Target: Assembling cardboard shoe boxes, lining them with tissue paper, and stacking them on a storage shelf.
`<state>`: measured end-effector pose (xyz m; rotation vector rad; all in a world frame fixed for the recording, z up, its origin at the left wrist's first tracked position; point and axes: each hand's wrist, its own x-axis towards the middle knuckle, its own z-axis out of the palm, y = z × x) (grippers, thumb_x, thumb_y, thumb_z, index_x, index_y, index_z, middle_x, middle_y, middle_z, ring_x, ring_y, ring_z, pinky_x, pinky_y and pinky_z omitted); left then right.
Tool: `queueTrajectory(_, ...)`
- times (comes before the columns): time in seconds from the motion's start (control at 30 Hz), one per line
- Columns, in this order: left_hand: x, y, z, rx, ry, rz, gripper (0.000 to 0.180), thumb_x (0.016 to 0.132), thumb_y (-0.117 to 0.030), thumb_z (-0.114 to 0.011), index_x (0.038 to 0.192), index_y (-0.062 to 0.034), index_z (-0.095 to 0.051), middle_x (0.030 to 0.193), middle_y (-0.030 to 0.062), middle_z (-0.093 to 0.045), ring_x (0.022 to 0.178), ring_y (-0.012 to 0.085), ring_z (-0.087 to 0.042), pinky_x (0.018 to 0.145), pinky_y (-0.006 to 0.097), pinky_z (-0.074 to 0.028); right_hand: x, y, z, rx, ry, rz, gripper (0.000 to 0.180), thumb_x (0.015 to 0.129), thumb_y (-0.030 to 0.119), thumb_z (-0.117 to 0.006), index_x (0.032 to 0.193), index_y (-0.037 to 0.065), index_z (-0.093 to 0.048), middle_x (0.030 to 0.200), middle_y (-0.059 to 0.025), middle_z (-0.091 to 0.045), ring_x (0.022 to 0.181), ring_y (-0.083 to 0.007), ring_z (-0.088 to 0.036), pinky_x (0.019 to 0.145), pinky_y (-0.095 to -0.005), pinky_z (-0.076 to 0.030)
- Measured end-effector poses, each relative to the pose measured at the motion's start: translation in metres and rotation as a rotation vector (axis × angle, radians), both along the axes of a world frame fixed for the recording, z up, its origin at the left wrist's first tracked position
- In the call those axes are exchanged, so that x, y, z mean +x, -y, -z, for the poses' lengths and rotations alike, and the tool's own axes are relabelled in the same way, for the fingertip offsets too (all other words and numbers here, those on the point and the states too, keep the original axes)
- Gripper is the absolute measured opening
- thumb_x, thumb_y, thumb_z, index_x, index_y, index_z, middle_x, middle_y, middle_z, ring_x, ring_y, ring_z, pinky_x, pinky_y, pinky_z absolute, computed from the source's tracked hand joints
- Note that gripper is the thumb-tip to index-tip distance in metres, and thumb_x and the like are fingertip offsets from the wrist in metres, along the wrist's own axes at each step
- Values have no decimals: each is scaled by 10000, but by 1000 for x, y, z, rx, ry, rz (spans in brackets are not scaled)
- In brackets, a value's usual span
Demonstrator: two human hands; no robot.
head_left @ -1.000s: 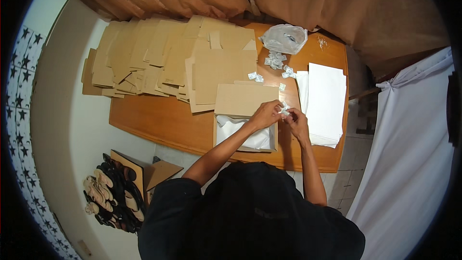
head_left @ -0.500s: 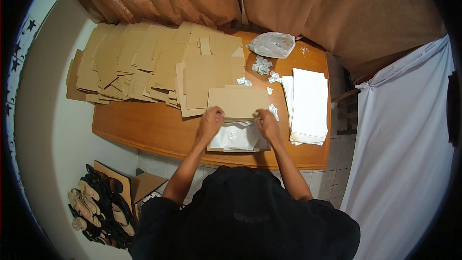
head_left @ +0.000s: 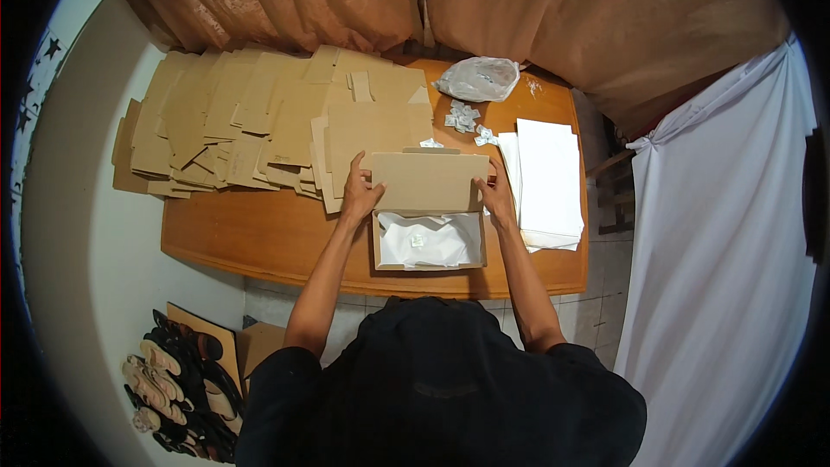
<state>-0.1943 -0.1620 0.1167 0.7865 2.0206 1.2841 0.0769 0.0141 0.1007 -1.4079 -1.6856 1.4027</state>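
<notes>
A brown cardboard box [head_left: 377, 251] stands at the table's near edge, its lid [head_left: 428, 182] raised at the back. White paper [head_left: 445, 238] lines the inside, and a small white packet [head_left: 418, 241] lies on it. My left hand [head_left: 360, 190] grips the lid's left edge, thumb in front and fingers behind. At the right edge my right hand [head_left: 496, 194] holds the lid the same way, its fingers partly hidden behind the cardboard.
Flattened cardboard boxes [head_left: 251, 112] cover the table's left and back. Small packets [head_left: 462, 116] lie loose beyond the lid, near a clear plastic bag [head_left: 478, 79]. White paper sheets [head_left: 549, 182] are stacked at right. Shoes [head_left: 173, 380] stand on the floor, lower left.
Both hands have moved from the lid's near corners up along its sides. The lid stands further back, and more of the paper-lined inside shows.
</notes>
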Motion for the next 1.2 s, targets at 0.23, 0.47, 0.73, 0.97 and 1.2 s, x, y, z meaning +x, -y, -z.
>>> queueTrajectory(0.23, 7, 45, -29, 157, -210, 96, 631, 781, -168, -851, 1335, -68, -566, 1157, 111, -672, 1098, 244, -630, 923, 414, -515, 28, 24, -45, -28, -395, -46, 253, 952, 221, -609, 1027, -18, -648, 1105, -107, -663, 1050, -217, -598, 987, -325, -418)
queueTrajectory(0.47, 28, 84, -61, 305, -385, 310, 267, 823, -174, -805, 1052, -63, -723, 1144, 96, -688, 1111, 273, -621, 986, 421, -463, 43, 63, -86, 482, 150, -358, 395, 899, 423, -703, 947, 31, -711, 1074, -113, -687, 1080, -289, -615, 1052, -442, -387)
queueTrajectory(0.73, 52, 115, -34, 210, -640, 583, 157, 846, -211, -759, 918, -74, -733, 1156, 70, -668, 1166, 256, -598, 986, 428, -405, 38, 120, -85, 637, 537, -661, 632, 806, 627, -710, 1166, 108, -693, 1216, -78, -647, 1226, -240, -551, 1153, -601, -210)
queueTrajectory(0.97, 67, 122, -7, 218, -709, 664, 283, 810, -209, -778, 1051, -77, -711, 1181, 86, -655, 1213, 258, -581, 1044, 448, -393, 43, 133, -24, 741, 571, -796, 581, 754, 540, -781, 1198, 183, -670, 1265, -47, -628, 1253, -230, -531, 1117, -600, -264)
queueTrajectory(1.2, 87, 120, -4, 109, -813, 698, 371, 861, -278, -750, 1203, -164, -663, 1379, 104, -566, 1364, 267, -477, 1126, 533, -318, 44, 150, -38, 789, 523, -824, 508, 757, 278, -815, 1215, 203, -607, 1334, -51, -579, 1292, -282, -497, 1095, -570, -312)
